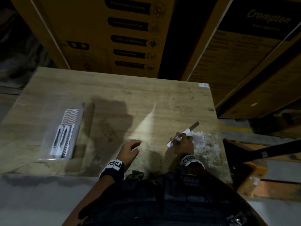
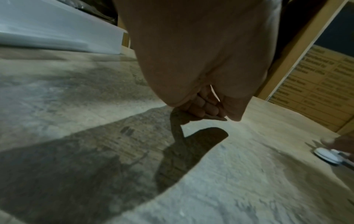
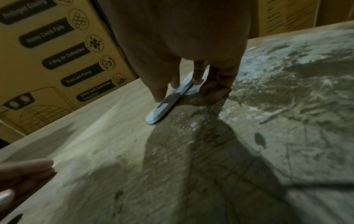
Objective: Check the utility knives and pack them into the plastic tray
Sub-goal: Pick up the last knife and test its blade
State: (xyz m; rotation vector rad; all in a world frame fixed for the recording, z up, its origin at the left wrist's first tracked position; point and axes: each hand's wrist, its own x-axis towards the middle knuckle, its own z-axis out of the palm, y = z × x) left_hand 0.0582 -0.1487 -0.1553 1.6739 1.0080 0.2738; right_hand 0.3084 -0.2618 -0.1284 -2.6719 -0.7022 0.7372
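Observation:
A clear plastic tray (image 1: 50, 111) lies at the table's left side. In it, two white utility knives (image 1: 61, 141) rest side by side on a wavy-printed card. My right hand (image 1: 184, 142) grips a third white utility knife (image 1: 187, 132) just above the table at the right, its blade end (image 1: 195, 123) pointing away to the far right. In the right wrist view the fingers (image 3: 197, 75) and thumb pinch the knife (image 3: 168, 104) along its body. My left hand (image 1: 132, 149) hovers near the table's middle with loosely curled fingers (image 2: 206, 106), holding nothing.
The wooden table (image 1: 146, 92) has a worn, whitish patch (image 1: 203, 141) by my right hand. Tall cardboard boxes (image 1: 114, 30) stand behind the far edge. Another box (image 1: 244, 54) leans at the right, and a yellow object with a black bar (image 1: 254, 168) sits beside the table.

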